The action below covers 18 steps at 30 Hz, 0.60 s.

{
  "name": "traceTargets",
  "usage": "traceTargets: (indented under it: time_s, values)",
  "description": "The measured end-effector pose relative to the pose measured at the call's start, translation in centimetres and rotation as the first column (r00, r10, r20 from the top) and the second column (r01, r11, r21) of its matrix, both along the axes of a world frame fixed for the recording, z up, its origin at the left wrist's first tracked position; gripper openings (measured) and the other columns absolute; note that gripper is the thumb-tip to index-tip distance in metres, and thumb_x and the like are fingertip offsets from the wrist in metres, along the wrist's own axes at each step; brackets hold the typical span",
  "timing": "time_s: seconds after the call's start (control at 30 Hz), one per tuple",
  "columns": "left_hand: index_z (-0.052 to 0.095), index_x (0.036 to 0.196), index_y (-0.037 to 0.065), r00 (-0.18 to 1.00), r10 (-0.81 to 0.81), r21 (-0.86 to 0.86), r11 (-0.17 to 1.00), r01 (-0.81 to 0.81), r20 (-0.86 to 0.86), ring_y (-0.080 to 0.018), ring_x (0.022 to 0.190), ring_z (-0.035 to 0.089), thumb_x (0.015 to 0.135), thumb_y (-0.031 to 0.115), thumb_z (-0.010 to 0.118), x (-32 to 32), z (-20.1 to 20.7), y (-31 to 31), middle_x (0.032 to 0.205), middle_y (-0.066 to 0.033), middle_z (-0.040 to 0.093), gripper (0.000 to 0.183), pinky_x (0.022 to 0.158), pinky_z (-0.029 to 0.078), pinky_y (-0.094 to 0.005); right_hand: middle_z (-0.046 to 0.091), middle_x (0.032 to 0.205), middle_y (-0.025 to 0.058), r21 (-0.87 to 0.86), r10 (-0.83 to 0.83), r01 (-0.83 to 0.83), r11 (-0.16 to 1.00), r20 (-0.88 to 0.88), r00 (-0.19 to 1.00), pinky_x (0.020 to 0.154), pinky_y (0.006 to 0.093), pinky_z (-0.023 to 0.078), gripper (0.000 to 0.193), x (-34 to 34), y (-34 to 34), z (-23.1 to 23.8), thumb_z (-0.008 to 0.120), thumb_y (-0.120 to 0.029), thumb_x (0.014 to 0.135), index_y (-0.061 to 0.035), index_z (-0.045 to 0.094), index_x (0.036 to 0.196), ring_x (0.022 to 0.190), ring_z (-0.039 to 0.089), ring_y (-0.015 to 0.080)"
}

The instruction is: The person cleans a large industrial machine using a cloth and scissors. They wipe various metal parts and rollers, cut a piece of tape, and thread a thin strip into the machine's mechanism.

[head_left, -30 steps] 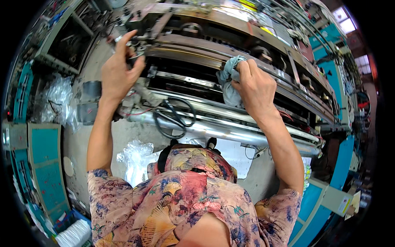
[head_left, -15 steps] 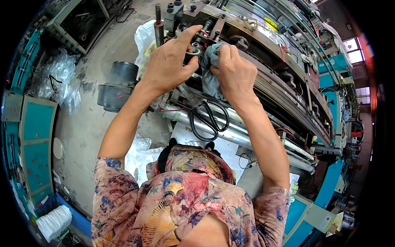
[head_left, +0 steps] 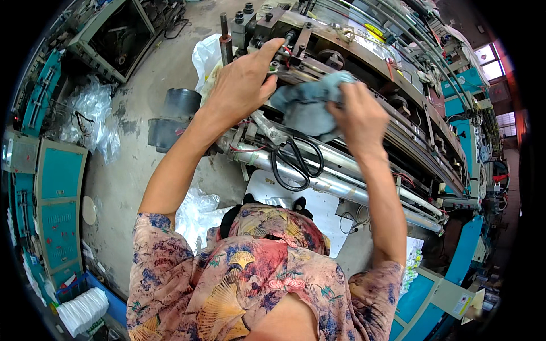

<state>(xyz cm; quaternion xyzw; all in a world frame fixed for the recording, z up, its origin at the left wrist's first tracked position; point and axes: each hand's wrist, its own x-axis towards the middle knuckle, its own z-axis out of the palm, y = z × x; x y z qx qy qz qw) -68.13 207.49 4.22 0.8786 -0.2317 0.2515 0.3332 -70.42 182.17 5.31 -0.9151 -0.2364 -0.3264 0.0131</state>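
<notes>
Away from the left hand (head_left: 242,85), the right hand (head_left: 361,119) has shifted rightward since half a second ago, taking the grey-blue cloth (head_left: 313,108) with it; the left hand keeps roughly its place by the metal fittings at the machine's (head_left: 418,111) near end. Right thumb and fingers close on one edge of the cloth – probably so the rest can spread loosely to the left. It lies over the machine's long bars, above the silver roller (head_left: 335,184), though blur hides whether it touches them. The left grip is part open, thumb and forefinger well apart, nothing visibly held between them – perhaps placed there for steadiness. Its other fingers are hidden, so I cannot tell what they touch.
</notes>
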Motion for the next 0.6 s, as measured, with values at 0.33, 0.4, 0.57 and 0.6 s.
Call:
traceTargets:
  time_s: [0.33,0.4,0.57,0.6]
  values:
    - [0.045,0.145,0.012,0.999,-0.034,-0.029,0.999,0.034,0.001,-0.0364,0.083,0.066,0.088,0.007,0.069,0.1,-0.2,0.0,0.094,-0.0170,0.066,0.062,0.074,0.052,-0.0445,0.057,0.090,0.0050,-0.144,-0.086,0.067,0.987,-0.133,0.987,0.063,0.0377,0.052,0.044,-0.2,1.2,0.9,0.085,-0.024,0.069,-0.0129,0.054,0.097,0.077,0.067,0.0256]
    - [0.045,0.144,0.012,1.000,-0.027,-0.037,0.999,0.027,0.006,-0.0367,0.084,0.066,0.087,0.007,0.069,0.0,-0.3,-0.2,0.097,-0.0170,0.067,0.062,0.075,0.052,-0.0443,0.058,0.090,0.0057,-0.148,-0.064,0.044,0.988,-0.132,0.989,0.064,0.0380,0.051,0.046,0.6,2.9,0.8,0.086,-0.024,0.069,-0.0120,0.054,0.099,0.078,0.067,0.0263]
    - [0.045,0.144,0.011,0.997,-0.069,-0.081,0.994,0.066,-0.027,-0.0386,0.082,0.066,0.086,0.006,0.067,0.2,-0.3,0.0,0.093,-0.0184,0.066,0.062,0.075,0.052,-0.0441,0.061,0.083,0.0051,-0.155,-0.009,0.003,0.988,-0.033,0.999,0.064,0.0363,0.050,0.035,2.6,6.9,0.1,0.081,-0.020,0.072,-0.0103,0.055,0.094,0.073,0.068,0.0251]
    - [0.045,0.144,0.011,0.995,-0.087,-0.093,0.992,0.083,-0.042,-0.0389,0.081,0.066,0.086,0.006,0.067,0.2,-0.3,0.2,0.091,-0.0187,0.066,0.062,0.075,0.052,-0.0442,0.061,0.079,0.0043,-0.159,0.021,-0.017,0.987,0.023,1.000,0.063,0.0349,0.050,0.029,3.0,7.5,0.0,0.079,-0.018,0.073,-0.0106,0.056,0.090,0.070,0.069,0.0234]
